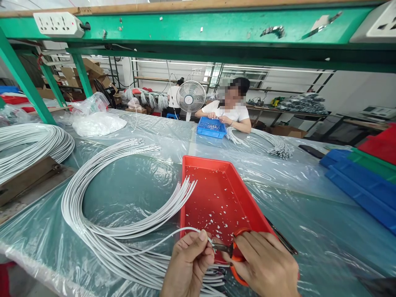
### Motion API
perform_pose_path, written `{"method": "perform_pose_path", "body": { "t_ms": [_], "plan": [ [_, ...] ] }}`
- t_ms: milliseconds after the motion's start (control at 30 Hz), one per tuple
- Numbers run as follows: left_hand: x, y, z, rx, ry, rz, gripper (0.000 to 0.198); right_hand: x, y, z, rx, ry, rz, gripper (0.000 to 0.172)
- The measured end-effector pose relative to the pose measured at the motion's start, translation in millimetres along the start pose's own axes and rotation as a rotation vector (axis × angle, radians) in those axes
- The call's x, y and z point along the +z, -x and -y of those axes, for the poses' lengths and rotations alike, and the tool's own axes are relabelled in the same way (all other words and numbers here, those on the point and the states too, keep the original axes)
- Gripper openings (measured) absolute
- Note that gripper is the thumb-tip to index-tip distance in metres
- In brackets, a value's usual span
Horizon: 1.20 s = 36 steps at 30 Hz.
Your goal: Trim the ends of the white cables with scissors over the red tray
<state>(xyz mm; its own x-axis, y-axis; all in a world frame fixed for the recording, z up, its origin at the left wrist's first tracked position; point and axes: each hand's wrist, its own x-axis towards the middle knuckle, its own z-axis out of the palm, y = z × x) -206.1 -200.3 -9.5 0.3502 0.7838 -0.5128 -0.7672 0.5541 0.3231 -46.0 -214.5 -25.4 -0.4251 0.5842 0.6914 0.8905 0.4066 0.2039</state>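
My left hand [188, 264] pinches the end of a single white cable [161, 241] over the near edge of a red tray [198, 165]. My right hand [267, 266] grips orange-handled scissors [233, 251], whose blades meet the cable's tip by my left thumb. Small white clippings [216, 220] lie scattered inside the tray. A large looped bundle of white cables [93, 222] lies on the plastic-covered table to my left, its ends fanning toward the tray.
Across the table a person in white [229, 111] works over a blue tray [212, 127] beside another cable bundle [272, 144]. Blue and green trays [365, 177] are stacked at right. More cable coils [31, 144] and plastic bags [99, 121] lie left; a fan [191, 97] stands behind.
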Motion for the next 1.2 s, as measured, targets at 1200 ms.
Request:
{"method": "perform_pose_path", "body": {
  "t_ms": [1200],
  "plan": [
    [-3.9,-9,12,-0.043,-0.084,0.173,0.031,-12,-12,23,0.882,-1.113,0.04,0.007]
  ]
}}
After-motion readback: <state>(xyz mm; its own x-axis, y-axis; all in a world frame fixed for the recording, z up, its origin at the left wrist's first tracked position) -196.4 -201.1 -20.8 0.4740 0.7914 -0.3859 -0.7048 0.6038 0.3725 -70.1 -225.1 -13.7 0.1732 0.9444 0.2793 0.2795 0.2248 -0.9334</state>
